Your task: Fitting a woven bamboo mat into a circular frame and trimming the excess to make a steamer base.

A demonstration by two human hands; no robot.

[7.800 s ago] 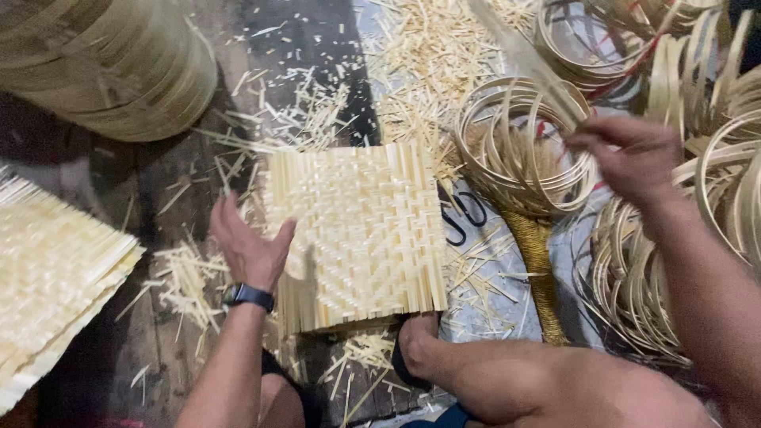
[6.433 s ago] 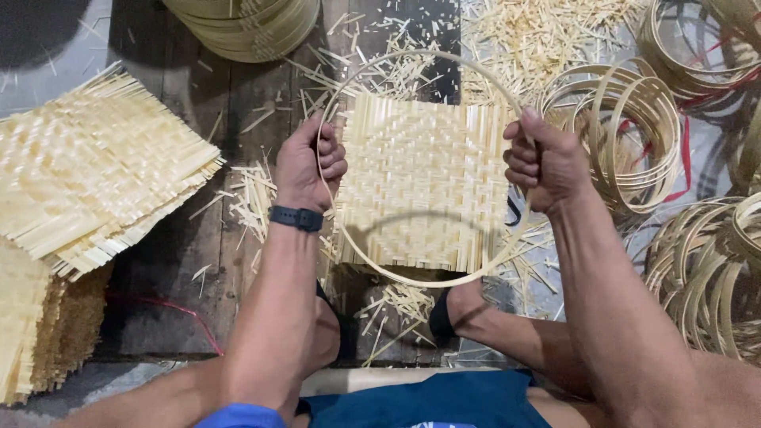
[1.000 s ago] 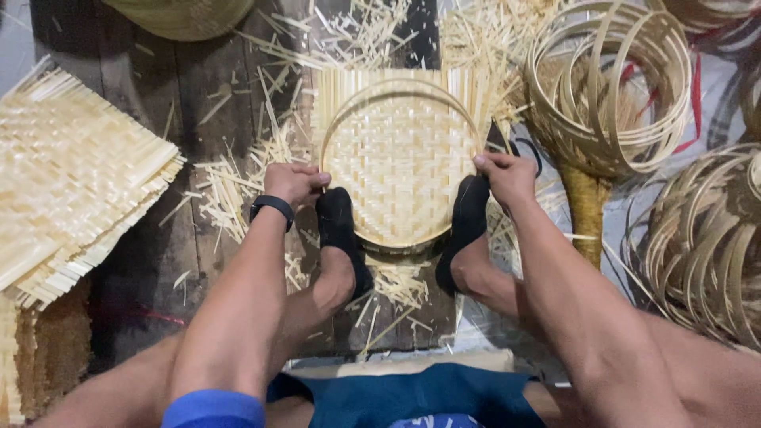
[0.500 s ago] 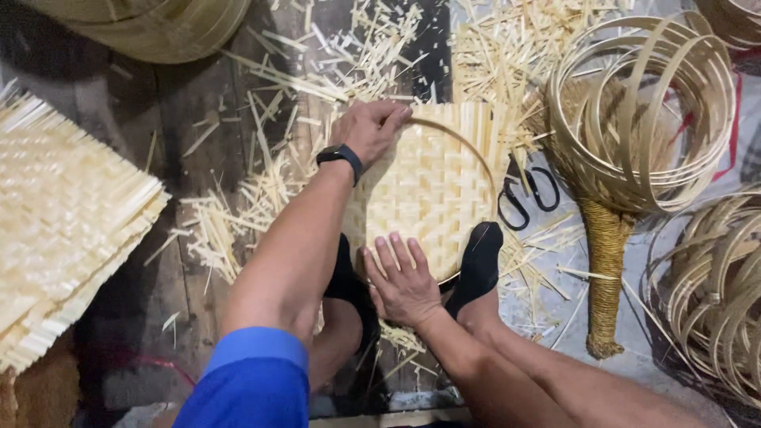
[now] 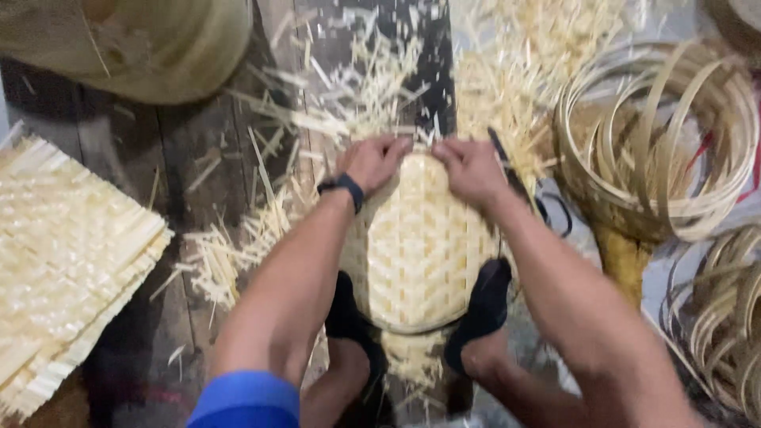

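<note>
Woven bamboo mat point(image 5: 416, 254) sits right under both hands, bowed up into a shallow dome with a thin hoop showing as a rim along its near curve. Left hand point(image 5: 371, 161) is flat on the far left edge of the mat, fingers spread and curled over the top, a dark wristband point(image 5: 343, 187) just behind it. Right hand point(image 5: 469, 168) mirrors it on the far right edge, palm down, fingertips nearly meeting the left hand's at the top. Neither hand grips anything loose; both press on the weave itself.

Nearer the body, two feet in dark socks pin the mat from either side, the left foot point(image 5: 347, 313) below the left forearm, the right foot point(image 5: 480, 313) below the right forearm, touching the near rim.

By the look of it, this is the shaping step: the mat is being forced into the round hoop, far edge getting pushed down. The next move calls for even pressure from both palms while the feet keep the near side from springing back, or the weave could pop out.

Beyond the fingertips lies a scatter of pale bamboo trimmings point(image 5: 372, 87). Right of the right hand, dark scissors point(image 5: 547, 214) lie just beside the mat, then a pile of bamboo hoops point(image 5: 658, 150). Well off to the left rests a stack of flat woven mats point(image 5: 67, 254); beyond the left hand, a large round basket point(image 5: 151, 43).
</note>
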